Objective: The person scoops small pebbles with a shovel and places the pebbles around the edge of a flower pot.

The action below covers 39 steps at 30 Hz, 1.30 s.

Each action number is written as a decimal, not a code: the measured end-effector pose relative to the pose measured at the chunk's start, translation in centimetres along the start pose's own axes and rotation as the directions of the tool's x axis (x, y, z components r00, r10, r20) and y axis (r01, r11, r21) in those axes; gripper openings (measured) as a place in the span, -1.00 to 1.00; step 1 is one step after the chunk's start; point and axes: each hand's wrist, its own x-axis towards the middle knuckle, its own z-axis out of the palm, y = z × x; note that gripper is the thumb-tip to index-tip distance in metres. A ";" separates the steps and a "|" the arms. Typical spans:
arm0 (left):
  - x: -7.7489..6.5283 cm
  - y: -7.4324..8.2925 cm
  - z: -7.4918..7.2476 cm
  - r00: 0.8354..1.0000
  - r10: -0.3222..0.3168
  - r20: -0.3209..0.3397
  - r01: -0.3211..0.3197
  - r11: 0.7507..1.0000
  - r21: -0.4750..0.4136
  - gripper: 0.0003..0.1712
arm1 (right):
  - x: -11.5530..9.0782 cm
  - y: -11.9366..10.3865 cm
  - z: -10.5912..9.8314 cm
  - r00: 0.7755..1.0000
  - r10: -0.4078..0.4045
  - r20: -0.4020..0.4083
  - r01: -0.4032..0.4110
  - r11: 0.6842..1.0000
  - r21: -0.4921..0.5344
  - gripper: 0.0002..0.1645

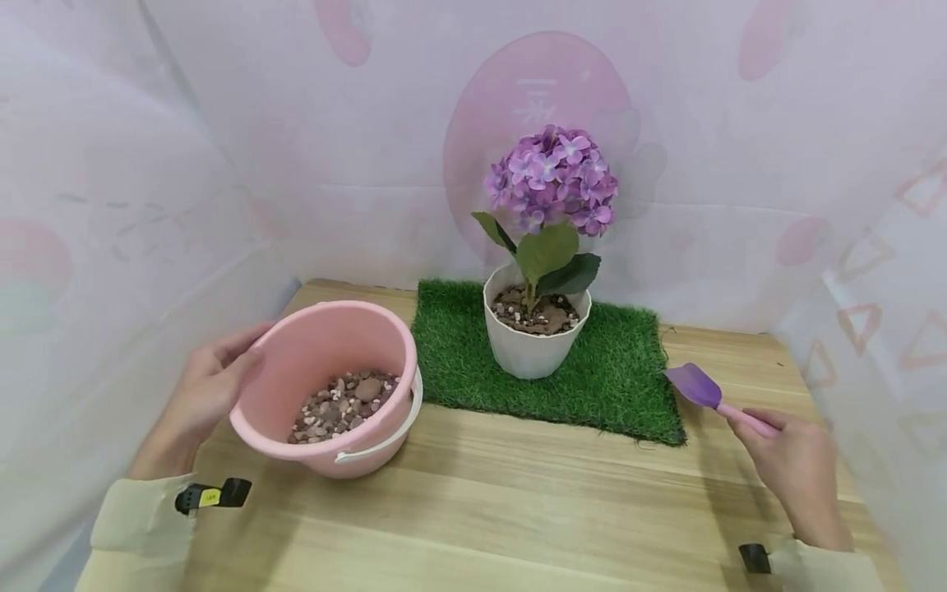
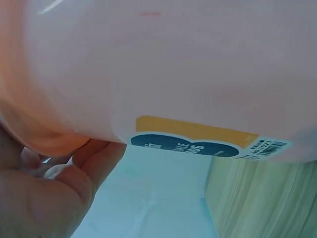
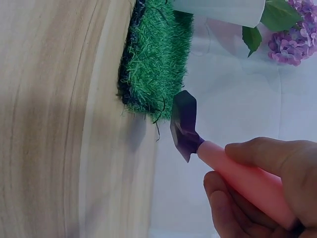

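At the left of the head view, my left hand (image 1: 210,378) grips the rim of a pink bucket (image 1: 336,333). The bucket is tilted toward me, and pebbles (image 1: 344,407) lie on its bottom. Its white handle (image 1: 388,440) hangs down along the right side. In the left wrist view, the thumb and fingers (image 2: 101,161) bend around the rim, and a label (image 2: 198,141) shows on the outer wall. My right hand (image 1: 795,456) holds a small trowel (image 3: 242,181) by its pink handle. The trowel's purple blade (image 1: 694,384) hovers by the right edge of the turf mat.
A white pot (image 1: 536,353) holding brown soil and small stones stands on the green turf mat (image 1: 614,390). Purple hydrangea flowers (image 1: 551,181) with green leaves rise from it. Below lies a wooden table (image 1: 518,501). Printed pale cloth (image 1: 355,123) encloses the back and sides.
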 end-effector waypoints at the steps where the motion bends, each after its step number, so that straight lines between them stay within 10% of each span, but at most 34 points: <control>1: -0.1 0.1 0.2 1.000 0.008 -0.002 -0.008 1.000 -0.002 -0.42 | 0.0 -0.1 0.0 1.000 -0.009 0.001 0.009 1.000 0.002 -0.60; 15: -1.8 1.9 2.7 1.000 0.025 -0.016 -0.024 0.998 0.060 -0.46 | 0.8 -1.6 -0.1 0.979 -0.188 -0.080 0.192 0.981 0.043 -0.68; 39: -2.1 4.6 7.8 0.999 0.029 -0.036 -0.029 0.999 0.014 -0.49 | 1.1 -2.8 -0.5 0.976 -0.218 -0.002 0.217 0.972 0.094 -0.62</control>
